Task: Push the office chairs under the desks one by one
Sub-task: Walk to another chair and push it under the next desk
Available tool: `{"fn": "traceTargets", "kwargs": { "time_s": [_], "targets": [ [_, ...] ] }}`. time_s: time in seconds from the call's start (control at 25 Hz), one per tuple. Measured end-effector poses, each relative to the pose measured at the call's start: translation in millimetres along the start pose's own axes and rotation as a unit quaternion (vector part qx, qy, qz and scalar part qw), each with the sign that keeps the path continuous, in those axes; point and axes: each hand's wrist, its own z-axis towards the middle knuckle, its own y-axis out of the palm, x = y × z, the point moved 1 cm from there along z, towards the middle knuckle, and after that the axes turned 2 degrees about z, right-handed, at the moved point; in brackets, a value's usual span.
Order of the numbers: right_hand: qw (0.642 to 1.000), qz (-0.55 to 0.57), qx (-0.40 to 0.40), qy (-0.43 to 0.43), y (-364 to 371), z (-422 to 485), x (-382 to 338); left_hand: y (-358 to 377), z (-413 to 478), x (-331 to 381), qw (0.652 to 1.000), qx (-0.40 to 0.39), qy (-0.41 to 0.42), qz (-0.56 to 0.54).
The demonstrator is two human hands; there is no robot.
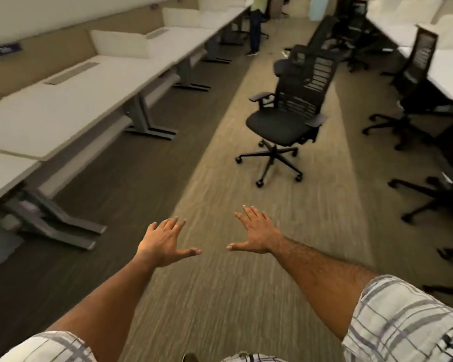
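Both hands reach forward over the carpet with palms down and fingers spread, holding nothing: the left hand [165, 241] and the right hand [256, 235] sit side by side, thumbs pointing toward each other. Checked sleeves [403, 322] cover the upper arms. Ahead and well apart from the hands, a black office chair [285, 121] stands in the aisle, out from under any bench. A row of white benches [71, 100] runs along the left, and more dark chairs [413, 82] crowd the right side.

A black mesh-backed office chair [285, 121] stands in the aisle, well apart from the white desks [63, 111].
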Motion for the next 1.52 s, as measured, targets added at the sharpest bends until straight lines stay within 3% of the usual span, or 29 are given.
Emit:
{"fn": "traceTargets", "kwargs": {
  "time_s": [0.36, 0.68, 1.0, 1.52],
  "targets": [
    [0.965, 0.1, 0.038, 0.239, -3, -30, 212, -40, 221, 192, 0.973, -0.029, 0.224, 0.046],
    [0.914, 0.153, 0.07, 0.37, -58, 0, 348, -78, 397, 283, 0.942, -0.05, 0.328, 0.056],
    [0.893, 0.191, 0.081, 0.4, -107, 64, 465, -120, 549, 342, 0.94, -0.049, 0.326, 0.083],
    [0.92, 0.185, 0.061, 0.34, -223, 182, 766, -207, 784, 504, 0.972, -0.05, 0.229, 0.035]
  ]
}}
